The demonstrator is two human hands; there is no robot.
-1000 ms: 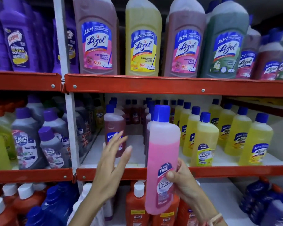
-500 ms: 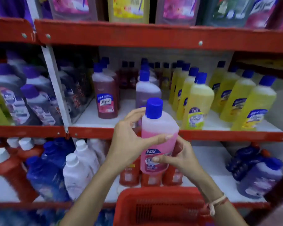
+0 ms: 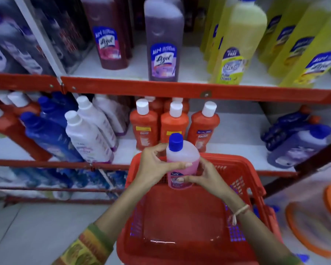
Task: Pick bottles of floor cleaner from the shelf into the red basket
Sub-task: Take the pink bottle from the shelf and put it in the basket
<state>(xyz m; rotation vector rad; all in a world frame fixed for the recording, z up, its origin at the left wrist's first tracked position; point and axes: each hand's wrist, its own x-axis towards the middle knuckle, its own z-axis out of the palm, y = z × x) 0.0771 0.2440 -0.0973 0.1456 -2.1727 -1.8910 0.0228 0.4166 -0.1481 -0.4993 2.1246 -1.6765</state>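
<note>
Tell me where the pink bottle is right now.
In the head view the pink bottle is centre frame, upright, held by both hands over the far end of the red basket, just in front of the orange bottles.

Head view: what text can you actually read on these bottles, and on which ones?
"Lizol", with "All in 1" above it: purple bottle.
"Lizol": maroon bottle, smeared.
"Bactin", "FLOOR CLEANER", "FREE": yellow bottle.
"Bactin": orange bottles.
"FREE": pink bottle, in the grip of left hand and right hand; the rest is covered.
All other labels: too blurred.
</note>
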